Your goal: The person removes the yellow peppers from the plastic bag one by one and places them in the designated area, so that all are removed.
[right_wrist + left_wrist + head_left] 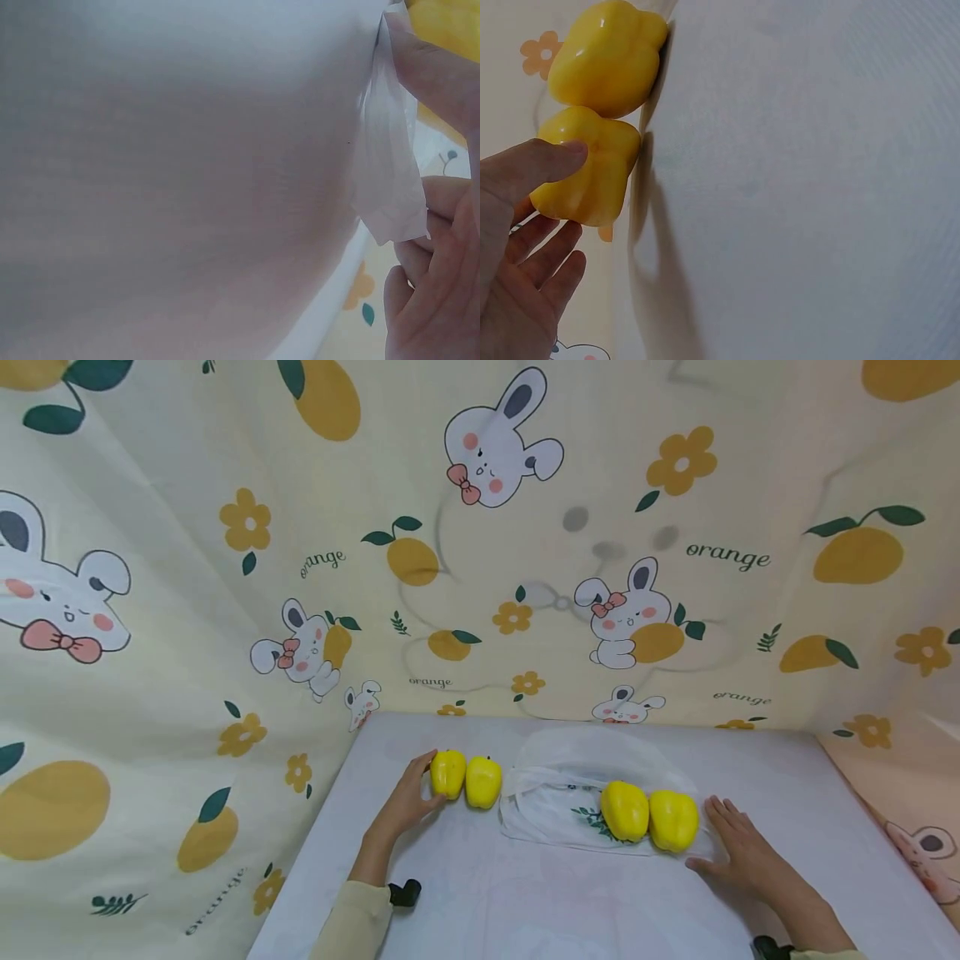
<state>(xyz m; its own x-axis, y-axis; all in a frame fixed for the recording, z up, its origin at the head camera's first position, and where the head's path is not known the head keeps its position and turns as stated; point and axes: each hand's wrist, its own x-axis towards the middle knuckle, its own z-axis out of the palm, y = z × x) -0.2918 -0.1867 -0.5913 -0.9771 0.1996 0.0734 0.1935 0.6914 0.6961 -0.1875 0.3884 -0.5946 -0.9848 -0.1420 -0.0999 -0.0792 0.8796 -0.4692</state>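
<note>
My left hand (407, 797) holds the leftmost yellow bell pepper (448, 774) between thumb and fingers. In the left wrist view the thumb (562, 159) lies across that pepper (592, 176). A second yellow pepper (483, 782) stands right beside it. Farther right, two more yellow peppers (625, 811) (673, 821) sit side by side on a thin white plastic bag (525, 818) with a green print. My right hand (738, 847) rests beside the rightmost pepper, fingers extended. In the right wrist view, its thumb (431, 71) is against the bag's loose edge (394, 165).
A pale cloth covers the table (540, 902). Behind and at the sides hangs a curtain (480, 560) printed with rabbits, oranges and flowers. A black wrist mount (405, 893) sits on the left sleeve.
</note>
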